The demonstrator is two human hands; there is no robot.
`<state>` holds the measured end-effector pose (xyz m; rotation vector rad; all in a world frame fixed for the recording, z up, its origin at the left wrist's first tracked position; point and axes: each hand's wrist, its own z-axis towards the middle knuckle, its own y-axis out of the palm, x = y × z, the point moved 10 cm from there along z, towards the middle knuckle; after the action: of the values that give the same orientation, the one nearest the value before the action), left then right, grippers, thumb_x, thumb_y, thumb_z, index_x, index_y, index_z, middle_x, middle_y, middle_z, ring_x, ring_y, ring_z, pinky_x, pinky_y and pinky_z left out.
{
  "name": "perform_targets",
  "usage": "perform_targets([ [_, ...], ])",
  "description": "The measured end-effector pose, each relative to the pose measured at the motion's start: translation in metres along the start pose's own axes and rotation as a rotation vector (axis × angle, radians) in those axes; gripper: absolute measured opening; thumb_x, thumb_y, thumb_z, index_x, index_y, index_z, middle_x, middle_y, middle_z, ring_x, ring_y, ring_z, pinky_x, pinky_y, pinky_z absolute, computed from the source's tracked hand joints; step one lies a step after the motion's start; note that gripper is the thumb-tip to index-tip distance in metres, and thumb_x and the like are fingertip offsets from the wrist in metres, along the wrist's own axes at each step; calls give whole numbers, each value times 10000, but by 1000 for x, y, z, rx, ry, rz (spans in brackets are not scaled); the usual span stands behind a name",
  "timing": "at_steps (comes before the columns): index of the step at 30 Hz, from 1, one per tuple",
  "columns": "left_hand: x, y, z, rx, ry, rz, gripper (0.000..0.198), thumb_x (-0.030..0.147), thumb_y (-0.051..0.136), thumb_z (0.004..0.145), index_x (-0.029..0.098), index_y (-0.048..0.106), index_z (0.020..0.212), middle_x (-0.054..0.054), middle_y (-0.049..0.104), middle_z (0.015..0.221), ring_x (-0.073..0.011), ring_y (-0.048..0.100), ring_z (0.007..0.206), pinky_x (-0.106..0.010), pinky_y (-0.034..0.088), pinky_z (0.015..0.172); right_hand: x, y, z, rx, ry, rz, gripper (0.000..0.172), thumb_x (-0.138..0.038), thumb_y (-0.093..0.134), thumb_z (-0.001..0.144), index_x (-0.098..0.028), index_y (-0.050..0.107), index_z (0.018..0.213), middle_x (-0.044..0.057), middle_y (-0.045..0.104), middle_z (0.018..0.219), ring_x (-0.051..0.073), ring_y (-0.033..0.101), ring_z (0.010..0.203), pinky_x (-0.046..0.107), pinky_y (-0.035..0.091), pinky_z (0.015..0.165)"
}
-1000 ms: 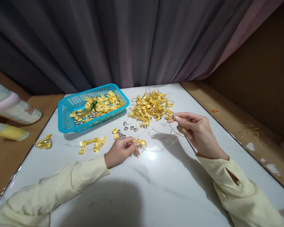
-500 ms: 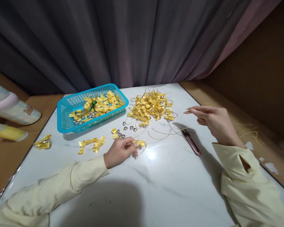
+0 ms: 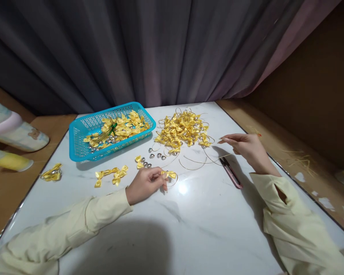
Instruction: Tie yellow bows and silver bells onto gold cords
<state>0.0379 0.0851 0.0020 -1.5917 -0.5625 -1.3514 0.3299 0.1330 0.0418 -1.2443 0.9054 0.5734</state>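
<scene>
My left hand (image 3: 147,183) is closed just above the white table, its thumb and fingers pinching a small yellow bow (image 3: 169,174) with a thin gold cord looping out beside it. To the right, my right hand (image 3: 245,147) is raised with thumb and forefinger pressed together; whatever they grip is too fine to make out. Below that hand lie pink-handled thread snips (image 3: 231,173). Loose lengths of gold cord (image 3: 193,168) curl on the table between the hands. Several silver heart-shaped beads (image 3: 151,156) and a single yellow bow (image 3: 138,162) lie beyond my left hand.
A blue basket (image 3: 74,147) at the back left holds yellow bows and silver beads. A heap of corded bows (image 3: 183,130) sits right of it. More bows (image 3: 111,175) lie left of my hand, and a corded bundle (image 3: 52,173) near the left edge. A large bottle (image 3: 20,130) lies far left.
My right hand has moved a little to the left and slightly down, toward the snips. My left hand stays in place with the bow.
</scene>
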Motion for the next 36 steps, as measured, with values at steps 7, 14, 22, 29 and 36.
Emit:
perform_targets([
  [7, 3, 6, 0, -64, 1, -15, 281, 304, 481, 842, 115, 615, 682, -69, 685, 579, -109, 582, 488, -197, 444, 486, -61, 65, -48, -246, -168, 86, 222, -383, 671, 713, -178, 710, 787, 42, 684, 720, 92, 507, 439, 227, 420, 444],
  [14, 5, 12, -3, -141, 19, 10, 313, 302, 455, 863, 112, 628, 683, -76, 689, 602, -96, 517, 465, -195, 401, 470, -96, 138, -107, -536, -431, 75, 79, -235, 647, 766, -172, 678, 802, 18, 701, 747, 124, 623, 628, 220, 490, 578],
  [22, 4, 12, -3, -159, -21, -118, 328, 338, 467, 858, 92, 645, 733, -107, 704, 655, -110, 534, 505, -213, 444, 512, -105, 135, -114, -475, -578, 104, 83, -155, 575, 817, -150, 656, 798, 16, 669, 691, 96, 595, 585, 193, 467, 560],
  [29, 2, 12, -3, -168, -25, -185, 373, 349, 445, 879, 79, 662, 741, -108, 709, 701, -100, 530, 521, -202, 407, 494, -111, 128, -120, -370, -690, 94, 84, -117, 577, 811, -139, 657, 797, 18, 675, 684, 80, 596, 569, 157, 456, 545],
  [36, 1, 10, -2, -157, -23, -183, 353, 329, 450, 879, 81, 670, 758, -102, 709, 696, -97, 513, 511, -203, 393, 485, -114, 125, -127, -316, -795, 44, 128, -112, 514, 845, -147, 636, 825, 32, 687, 725, 99, 622, 614, 175, 481, 569],
])
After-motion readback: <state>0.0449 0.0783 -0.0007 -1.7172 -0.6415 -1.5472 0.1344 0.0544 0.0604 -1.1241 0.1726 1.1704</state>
